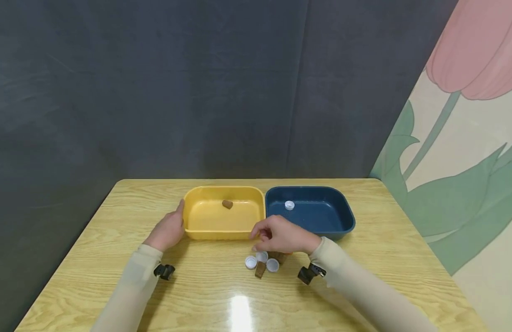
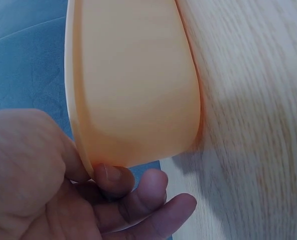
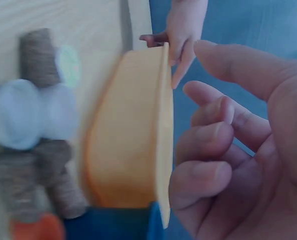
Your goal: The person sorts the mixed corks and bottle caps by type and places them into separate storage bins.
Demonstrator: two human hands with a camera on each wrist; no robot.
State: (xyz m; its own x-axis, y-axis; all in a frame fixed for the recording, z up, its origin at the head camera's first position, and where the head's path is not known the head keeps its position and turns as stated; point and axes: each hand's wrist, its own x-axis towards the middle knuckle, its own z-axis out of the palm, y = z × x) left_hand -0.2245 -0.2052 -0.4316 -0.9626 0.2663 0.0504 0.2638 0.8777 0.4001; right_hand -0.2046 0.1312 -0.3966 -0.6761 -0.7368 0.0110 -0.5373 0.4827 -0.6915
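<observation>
My left hand (image 1: 168, 230) grips the left end of the yellow tray (image 1: 224, 235), pinching its rim between thumb and fingers, as the left wrist view shows. My right hand (image 1: 286, 234) hovers over the tray's front right corner. Its fingers are loosely bent and nothing shows between them in the right wrist view. Below that hand lies a small pile of white bottle caps (image 1: 250, 262) and brown corks (image 1: 260, 270). An orange cap (image 3: 38, 227) is partly hidden in the pile. One cork (image 1: 227, 204) lies inside the yellow tray.
A dark blue tray (image 1: 350, 226) adjoins the yellow one on the right, with one white cap (image 1: 289, 205) in it. Both trays stand toward the far edge of the wooden table (image 1: 206, 295). A dark cloth (image 1: 189, 92) hangs behind.
</observation>
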